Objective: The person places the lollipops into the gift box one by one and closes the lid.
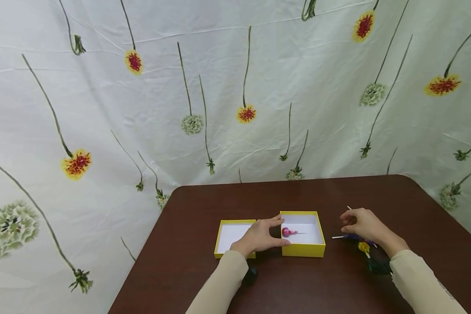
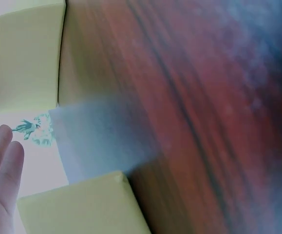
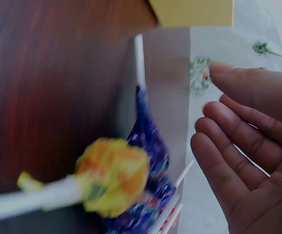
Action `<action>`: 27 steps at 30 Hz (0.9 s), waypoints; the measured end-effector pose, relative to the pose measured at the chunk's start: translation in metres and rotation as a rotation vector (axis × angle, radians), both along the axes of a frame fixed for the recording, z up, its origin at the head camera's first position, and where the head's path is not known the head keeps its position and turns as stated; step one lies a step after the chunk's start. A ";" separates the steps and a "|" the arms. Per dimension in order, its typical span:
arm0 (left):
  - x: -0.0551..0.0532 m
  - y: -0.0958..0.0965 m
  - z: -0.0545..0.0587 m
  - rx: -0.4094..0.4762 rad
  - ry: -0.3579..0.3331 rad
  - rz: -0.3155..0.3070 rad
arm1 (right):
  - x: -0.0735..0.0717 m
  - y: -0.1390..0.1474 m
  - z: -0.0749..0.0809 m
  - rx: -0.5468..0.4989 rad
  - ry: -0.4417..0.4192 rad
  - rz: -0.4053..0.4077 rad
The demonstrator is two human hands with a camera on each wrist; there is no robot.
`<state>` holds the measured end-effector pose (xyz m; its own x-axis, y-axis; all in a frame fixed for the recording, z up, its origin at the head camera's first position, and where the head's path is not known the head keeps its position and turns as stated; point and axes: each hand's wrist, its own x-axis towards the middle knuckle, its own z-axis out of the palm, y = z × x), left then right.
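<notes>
A yellow box with a white inside stands mid-table, and one pink-wrapped lollipop lies in it. My left hand rests at the box's left side, thumb near the front corner and extended fingers near the back. Over the lollipops on the right hovers my right hand, its fingers loosely bent with nothing between them. In the right wrist view a yellow-wrapped lollipop and purple-wrapped lollipops lie below and beside that hand. White sticks poke out among them.
A shallow yellow-rimmed lid lies left of the box, partly behind the left hand. Near the left sleeve is a dark round object. Dark green wrapping lies by the right sleeve. A flowered cloth hangs behind the brown table.
</notes>
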<state>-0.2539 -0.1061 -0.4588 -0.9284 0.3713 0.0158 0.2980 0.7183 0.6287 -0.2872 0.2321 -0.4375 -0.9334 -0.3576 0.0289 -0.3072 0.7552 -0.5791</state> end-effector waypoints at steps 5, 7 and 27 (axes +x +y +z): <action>0.000 0.001 -0.002 -0.002 0.000 0.006 | 0.000 0.014 -0.009 -0.001 0.005 0.039; 0.000 0.001 -0.002 -0.004 0.005 0.009 | 0.000 0.018 -0.011 -0.001 0.010 0.054; 0.000 0.001 -0.001 0.011 0.004 0.010 | -0.002 0.027 -0.015 0.114 0.073 0.116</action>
<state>-0.2535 -0.1054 -0.4603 -0.9321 0.3615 0.0236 0.2931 0.7144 0.6354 -0.2894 0.2588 -0.4524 -0.8828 -0.4673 0.0480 -0.4338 0.7719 -0.4648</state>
